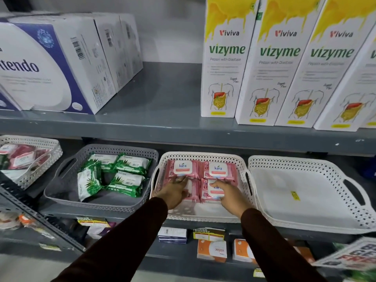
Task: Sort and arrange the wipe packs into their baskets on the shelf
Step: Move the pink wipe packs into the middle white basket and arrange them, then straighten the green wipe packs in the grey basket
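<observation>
Both hands are inside the middle white basket (200,217), each lying flat on a pink wipe pack in the front row. The left hand (175,191) covers the front-left pack (192,190), fingers spread and pressing down, not closed round it. The right hand (228,193) sits on the front-right pack (211,190) the same way, fingers splayed over its white label, palm toward the basket's front edge. Neither hand is clamped on anything; both look open and resting.

Key relation: the packs lie straight ahead of and under the fingertips, long axis running left-right across the basket, so any nudge goes fwd/back or sideways, not a lift. Each hand is nearest its own pack, w/ the left one at the left wall and the right one nearer the centre.

Behind them 2 more pink packs, the back-left pack (184,167) and the back-right pack (218,168), lie flat and touching, white flip lids up, rose print on the wrap. The 4 make a tidy 2x2 block at the back; bare basket floor shows in front.

The grey basket (61,192) to the left holds green packs (126,181) lying jumbled, one tilted on edge. The white basket on the right (317,220) holds no packs. Likely step: squaring up the pink row; the green ones probably need sorting yet.
</observation>
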`<state>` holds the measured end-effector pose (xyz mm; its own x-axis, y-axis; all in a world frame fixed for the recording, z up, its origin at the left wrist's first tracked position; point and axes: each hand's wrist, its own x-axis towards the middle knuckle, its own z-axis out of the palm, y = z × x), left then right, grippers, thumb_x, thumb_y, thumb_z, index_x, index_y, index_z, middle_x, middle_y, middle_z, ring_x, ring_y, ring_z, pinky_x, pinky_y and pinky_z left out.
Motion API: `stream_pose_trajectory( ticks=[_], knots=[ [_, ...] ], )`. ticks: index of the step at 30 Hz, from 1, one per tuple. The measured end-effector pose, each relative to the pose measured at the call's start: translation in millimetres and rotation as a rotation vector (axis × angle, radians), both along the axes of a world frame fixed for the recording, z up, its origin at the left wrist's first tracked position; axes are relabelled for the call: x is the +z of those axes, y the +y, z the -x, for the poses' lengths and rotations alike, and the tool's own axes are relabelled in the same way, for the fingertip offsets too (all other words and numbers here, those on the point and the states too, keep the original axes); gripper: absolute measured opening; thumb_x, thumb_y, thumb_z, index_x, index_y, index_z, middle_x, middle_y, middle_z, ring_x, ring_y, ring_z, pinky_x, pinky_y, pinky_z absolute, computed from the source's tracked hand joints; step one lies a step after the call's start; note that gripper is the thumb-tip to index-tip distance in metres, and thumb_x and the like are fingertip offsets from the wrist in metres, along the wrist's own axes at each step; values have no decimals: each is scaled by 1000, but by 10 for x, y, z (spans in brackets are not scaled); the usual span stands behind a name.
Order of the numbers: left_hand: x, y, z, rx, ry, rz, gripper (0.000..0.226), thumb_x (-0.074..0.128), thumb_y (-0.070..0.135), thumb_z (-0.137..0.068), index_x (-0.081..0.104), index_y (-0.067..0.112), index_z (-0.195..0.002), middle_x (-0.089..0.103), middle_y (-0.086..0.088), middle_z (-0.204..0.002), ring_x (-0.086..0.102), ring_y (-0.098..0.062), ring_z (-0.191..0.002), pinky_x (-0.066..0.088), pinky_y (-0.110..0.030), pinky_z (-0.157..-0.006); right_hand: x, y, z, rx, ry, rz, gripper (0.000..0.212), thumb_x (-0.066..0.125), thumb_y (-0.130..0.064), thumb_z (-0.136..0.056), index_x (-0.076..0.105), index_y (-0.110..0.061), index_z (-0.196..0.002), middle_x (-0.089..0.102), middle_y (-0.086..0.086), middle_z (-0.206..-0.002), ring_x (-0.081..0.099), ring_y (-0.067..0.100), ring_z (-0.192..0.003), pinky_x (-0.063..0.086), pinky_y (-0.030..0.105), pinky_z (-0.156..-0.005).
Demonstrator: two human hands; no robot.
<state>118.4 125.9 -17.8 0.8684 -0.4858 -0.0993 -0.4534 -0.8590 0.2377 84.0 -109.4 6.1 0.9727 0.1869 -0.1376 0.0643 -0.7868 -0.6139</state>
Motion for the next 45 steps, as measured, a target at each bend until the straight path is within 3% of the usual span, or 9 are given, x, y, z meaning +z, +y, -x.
stream_pose_trajectory(
  ticks=[4, 13, 18, 24, 29, 33, 37, 41, 45],
  knots=[
    [51, 3, -2, 83, 80, 57, 63, 41, 33, -103, 4, 21, -153, 2, 1, -160, -9, -27, -145, 4, -52, -118, -59, -40, -17, -48, 25, -63, 58, 55, 16, -84, 59, -20, -129, 49, 7, -142, 50, 23, -129, 40, 24, -102],
    [402, 704, 242, 185, -66, 440, 51, 52, 13, -97, 38, 19, -146, 34, 0, -152, 32, -14, -138, 20, -13, -108, -6, 242, -66, -156, 56, 222, 57, 54, -1, -86, 55, -35, -132, 45, 5, -148, 45, 27, -133, 34, 50, -113],
    [266, 1730, 236, 358, -62, 278, 44, 47, 16, -99, 43, 10, -142, 46, -14, -145, 40, -29, -134, 31, -31, -107, 364, 1550, 101, -124, -186, -197, 44, 49, -5, -95, 56, -21, -136, 68, 9, -121, 57, -6, -67, 47, 12, -69],
    [170, 2693, 57, 279, -52, -55, 81, 0, 56, -78, 42, 32, -143, 41, 11, -150, 39, -13, -135, 19, -34, -113, 101, 3266, -300, 130, -7, -15, 54, 41, -1, -95, 40, -17, -147, 48, 15, -148, 59, 30, -117, 41, 23, -85],
    [194, 2509, 14, 215, -10, 31, 39, 43, 29, -98, 52, 30, -137, 54, 3, -140, 49, -20, -127, 30, -29, -109, -151, 3060, -528, 194, 47, 127, 74, 33, 17, -85, 41, -24, -146, 15, 19, -162, 31, 35, -143, 29, 33, -114],
    [409, 2812, -65, 375, 6, 331, 30, 55, 13, -97, 65, 20, -125, 67, -7, -122, 63, -23, -105, 41, -20, -86, -230, 3043, -567, 166, 33, 150, 81, 36, 21, -81, 44, -29, -145, 17, 8, -162, 39, 29, -140, 35, 30, -109],
    [476, 3349, -313, 693, -29, 248, 16, 58, 19, -92, 72, 15, -100, 73, -12, -100, 68, -24, -91, 42, -26, -67, -255, 3126, -558, 145, 39, 205, 80, 33, 22, -81, 41, -22, -147, 17, 16, -161, 49, 33, -132, 41, 30, -97],
    [520, 3353, -294, 687, 119, 117, 53, 52, 53, -92, 65, 2, -102, 69, -20, -102, 64, -31, -103, 48, -28, -80, -278, 3227, -586, 40, 66, 176, 51, 35, 6, -95, 37, -5, -145, 45, 25, -147, 57, 32, -122, 44, 36, -97],
    [389, 3178, -237, 705, 310, 139, 105, 33, 92, -70, 59, -2, -107, 65, -17, -96, 66, -27, -91, 50, -28, -76, -303, 3246, -542, 18, 39, 190, 65, 32, 14, -88, 33, -10, -149, 34, 19, -155, 52, 29, -129, 42, 35, -101]
  ],
)
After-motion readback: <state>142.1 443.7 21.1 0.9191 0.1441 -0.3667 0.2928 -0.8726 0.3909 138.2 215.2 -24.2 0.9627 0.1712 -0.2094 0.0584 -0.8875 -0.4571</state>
